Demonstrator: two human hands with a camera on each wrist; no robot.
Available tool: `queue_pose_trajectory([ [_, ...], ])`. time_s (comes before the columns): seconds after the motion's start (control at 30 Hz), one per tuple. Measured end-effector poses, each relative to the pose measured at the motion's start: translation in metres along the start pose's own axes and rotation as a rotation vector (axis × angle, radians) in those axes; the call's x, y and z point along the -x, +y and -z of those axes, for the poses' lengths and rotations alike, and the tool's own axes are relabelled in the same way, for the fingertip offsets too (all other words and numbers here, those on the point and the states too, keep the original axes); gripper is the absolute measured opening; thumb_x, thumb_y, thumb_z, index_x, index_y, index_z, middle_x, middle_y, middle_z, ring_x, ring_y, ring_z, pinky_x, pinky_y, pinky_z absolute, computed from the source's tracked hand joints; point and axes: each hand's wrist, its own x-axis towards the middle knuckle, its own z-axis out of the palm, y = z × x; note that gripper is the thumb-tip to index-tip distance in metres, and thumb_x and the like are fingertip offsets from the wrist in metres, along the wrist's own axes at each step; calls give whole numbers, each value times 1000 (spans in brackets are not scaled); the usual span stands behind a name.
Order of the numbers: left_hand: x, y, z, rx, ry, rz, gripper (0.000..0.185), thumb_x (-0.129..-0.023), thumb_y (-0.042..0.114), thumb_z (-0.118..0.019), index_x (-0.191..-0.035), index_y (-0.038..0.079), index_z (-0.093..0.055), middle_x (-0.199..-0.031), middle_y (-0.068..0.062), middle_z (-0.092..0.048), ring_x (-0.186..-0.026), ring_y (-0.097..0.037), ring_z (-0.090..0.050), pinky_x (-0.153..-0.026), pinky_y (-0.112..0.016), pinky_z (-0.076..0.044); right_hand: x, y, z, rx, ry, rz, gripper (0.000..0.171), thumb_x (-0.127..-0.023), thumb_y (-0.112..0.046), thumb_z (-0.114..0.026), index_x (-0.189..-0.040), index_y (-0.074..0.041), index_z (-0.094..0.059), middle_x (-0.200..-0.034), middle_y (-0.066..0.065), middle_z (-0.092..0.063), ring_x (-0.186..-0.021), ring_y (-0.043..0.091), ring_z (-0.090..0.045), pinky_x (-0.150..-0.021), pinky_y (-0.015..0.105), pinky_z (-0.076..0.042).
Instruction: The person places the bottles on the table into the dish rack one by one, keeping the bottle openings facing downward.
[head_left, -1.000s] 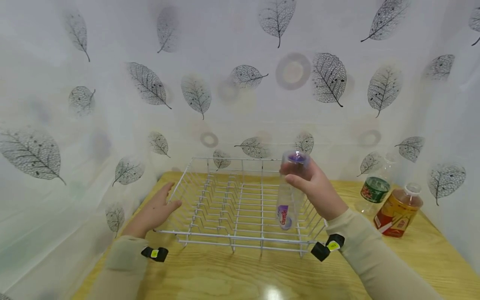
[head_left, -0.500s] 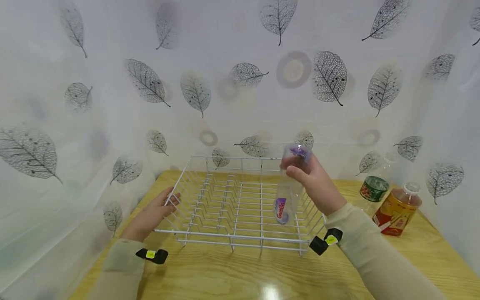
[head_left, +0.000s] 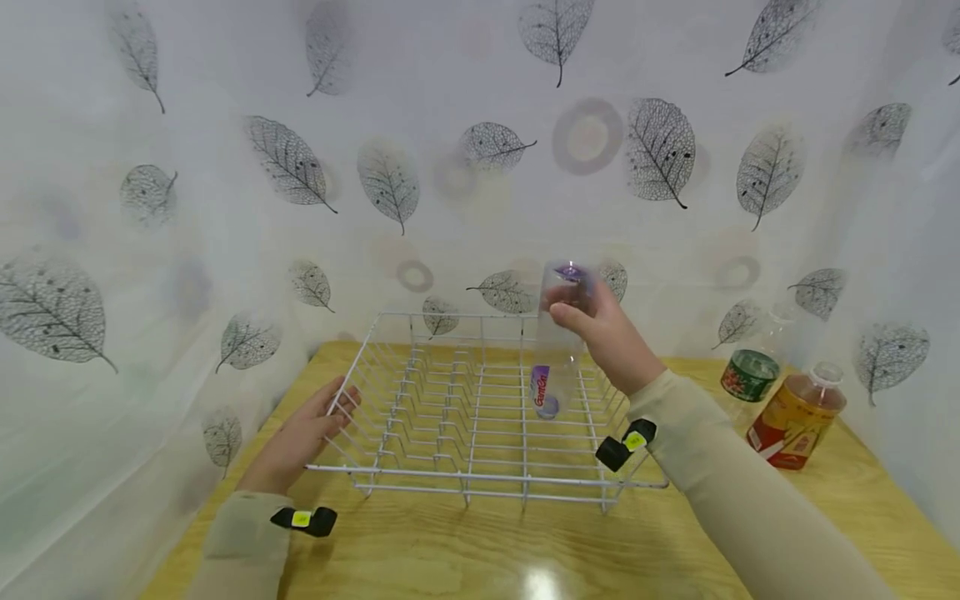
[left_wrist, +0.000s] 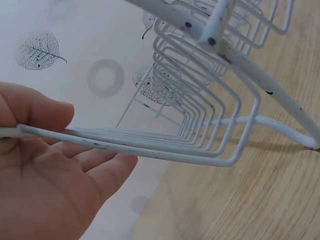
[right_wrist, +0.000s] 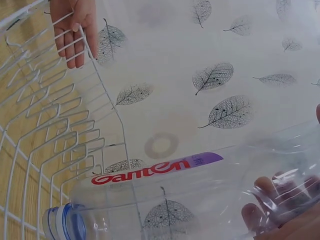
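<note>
Since a second ago my right hand (head_left: 600,333) has carried the clear bottle (head_left: 553,350) up and toward the middle of the wire rack (head_left: 480,400), and my left hand (head_left: 303,433) has closed onto the rack's left rim. I hold the bottle upside down by its base, fingers curled round it, its blue cap (right_wrist: 62,222) pointing down above the rack's tines, its purple label (head_left: 540,392) facing me. My left thumb and fingers pinch the rim wire (left_wrist: 150,150). On the wooden table (head_left: 480,550), to the right and well apart from the rack, stand a green-labelled bottle (head_left: 750,375) and an orange one (head_left: 797,417).
</note>
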Motion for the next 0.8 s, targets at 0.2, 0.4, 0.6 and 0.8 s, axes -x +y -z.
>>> queue_pose_trajectory([
  [0.2,3,0,-1,16,-5,-15,70,-106,4,-37,-163,8,5,-166,-21,-13,-149,-39,-19,-109,-25,-35,-20,4,-3,12,45,-38,58,-102,-20,-60,-153,-18,-33,-136,17,-49,-125,31,-54,-109,48,-40],
  [0.4,3,-1,-2,9,5,1,70,-105,2,-35,-163,7,5,-166,-21,-13,-149,-39,-20,-115,-36,-29,-42,16,-5,103,114,-115,61,-99,-32,-65,-150,-16,-37,-137,9,-51,-128,26,-50,-110,50,-38],
  [0.6,1,-2,-2,14,14,8,69,-107,4,-36,-163,10,3,-167,-18,-14,-150,-36,-21,-115,-33,-29,-65,35,-6,168,119,-136,70,-100,-44,-63,-155,-15,-31,-149,9,-47,-139,29,-43,-114,52,-34],
  [0.8,1,0,-2,-20,16,-3,68,-106,2,-36,-163,6,2,-165,-20,-18,-148,-37,-24,-117,-44,-24,-81,56,-13,197,120,-232,79,-99,-52,-60,-157,-13,-24,-153,7,-43,-143,31,-37,-114,51,-34],
])
